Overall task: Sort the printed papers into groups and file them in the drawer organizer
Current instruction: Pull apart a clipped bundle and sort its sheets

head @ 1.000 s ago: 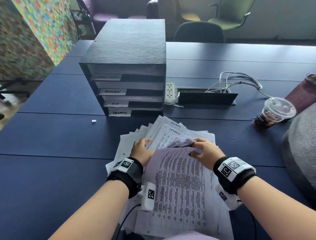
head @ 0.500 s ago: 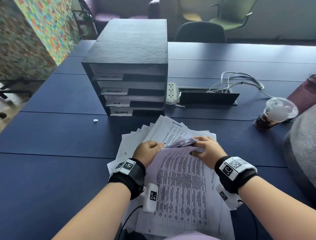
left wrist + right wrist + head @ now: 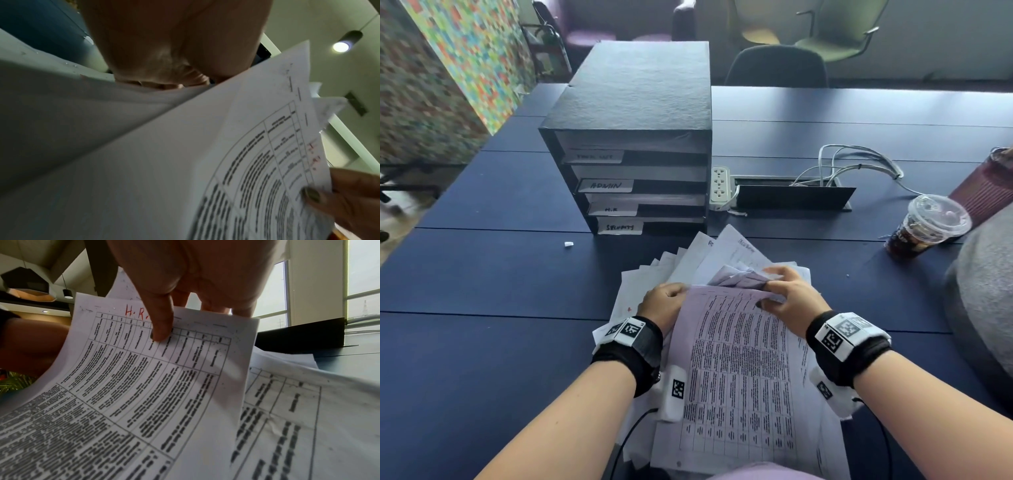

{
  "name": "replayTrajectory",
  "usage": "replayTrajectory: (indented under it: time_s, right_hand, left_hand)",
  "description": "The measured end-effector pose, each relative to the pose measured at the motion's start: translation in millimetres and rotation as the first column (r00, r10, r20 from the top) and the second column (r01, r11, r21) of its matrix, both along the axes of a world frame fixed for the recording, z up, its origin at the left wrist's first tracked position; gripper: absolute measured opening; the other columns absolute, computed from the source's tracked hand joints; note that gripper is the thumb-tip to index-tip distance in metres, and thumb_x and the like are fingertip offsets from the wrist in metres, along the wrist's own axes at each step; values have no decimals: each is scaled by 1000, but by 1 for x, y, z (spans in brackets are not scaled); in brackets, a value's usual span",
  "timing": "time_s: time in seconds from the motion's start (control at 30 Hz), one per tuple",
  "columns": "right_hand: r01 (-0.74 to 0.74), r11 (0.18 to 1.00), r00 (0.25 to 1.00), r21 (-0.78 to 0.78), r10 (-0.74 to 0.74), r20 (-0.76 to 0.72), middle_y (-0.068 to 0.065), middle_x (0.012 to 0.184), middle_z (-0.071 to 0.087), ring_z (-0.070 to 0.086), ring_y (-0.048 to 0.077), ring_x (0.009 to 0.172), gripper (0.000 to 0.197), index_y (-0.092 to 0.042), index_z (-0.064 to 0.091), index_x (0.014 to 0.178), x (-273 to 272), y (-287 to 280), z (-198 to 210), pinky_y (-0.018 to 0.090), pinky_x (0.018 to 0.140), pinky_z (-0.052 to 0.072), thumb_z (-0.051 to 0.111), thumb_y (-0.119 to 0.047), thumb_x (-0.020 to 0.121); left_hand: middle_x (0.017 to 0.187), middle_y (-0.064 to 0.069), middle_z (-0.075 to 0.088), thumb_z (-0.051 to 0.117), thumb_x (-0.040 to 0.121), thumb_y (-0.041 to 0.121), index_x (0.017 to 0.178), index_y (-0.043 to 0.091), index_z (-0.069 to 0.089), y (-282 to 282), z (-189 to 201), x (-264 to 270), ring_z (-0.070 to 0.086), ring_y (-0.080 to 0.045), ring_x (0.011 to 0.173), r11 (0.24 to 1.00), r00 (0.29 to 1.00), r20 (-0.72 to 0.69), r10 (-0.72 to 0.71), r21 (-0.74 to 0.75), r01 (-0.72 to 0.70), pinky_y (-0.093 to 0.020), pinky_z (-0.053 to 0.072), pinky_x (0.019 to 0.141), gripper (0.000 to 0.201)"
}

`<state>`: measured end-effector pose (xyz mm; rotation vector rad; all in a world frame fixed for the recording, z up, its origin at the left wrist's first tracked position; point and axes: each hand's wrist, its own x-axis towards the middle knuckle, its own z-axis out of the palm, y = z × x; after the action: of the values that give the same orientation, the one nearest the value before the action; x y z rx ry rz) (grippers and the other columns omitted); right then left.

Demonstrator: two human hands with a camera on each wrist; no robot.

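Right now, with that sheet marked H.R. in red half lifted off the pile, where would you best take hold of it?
Probably at its raised top edge, near the red H.R. mark, coming from above and behind. The H.R. sheet already curls up off the pile of papers there, so thumb and fingers fit on both faces, as the right hand pinches it now.

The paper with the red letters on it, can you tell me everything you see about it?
The paper is a thin white printed sheet with a grid table full of small black text. "H.R." is handwritten in red at its top edge. It bends, lifted above the paper pile. The right hand pinches its top; the left hand holds its other side.
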<state>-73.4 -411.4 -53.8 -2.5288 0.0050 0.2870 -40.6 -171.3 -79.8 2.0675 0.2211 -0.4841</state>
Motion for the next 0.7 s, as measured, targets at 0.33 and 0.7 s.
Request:
replayTrajectory:
  time_s: [0.33,0.7]
  right_hand:
    - [32,987,999,-160,-25,44,-17,132,43,22,14,125,12,-40,71,91,0,-2,3,34,106,14,67,-43,81]
    - [1,995,1000,-105,1,15,-4,131,44,29,20,119,20,-16,71,97,7,-4,-5,32,104,28,65,-31,84]
  left_hand:
    - [111,3,53,61,86,31,79,25,68,5,1,-4,50,-18,111,989,999,16,-38,141,35,-19,34,86,12]
    - [121,-1,56,60,57,48,125,27,55,8,-7,2,55,-20,111,987,991,127,51,144,-69,-42,44,99,71]
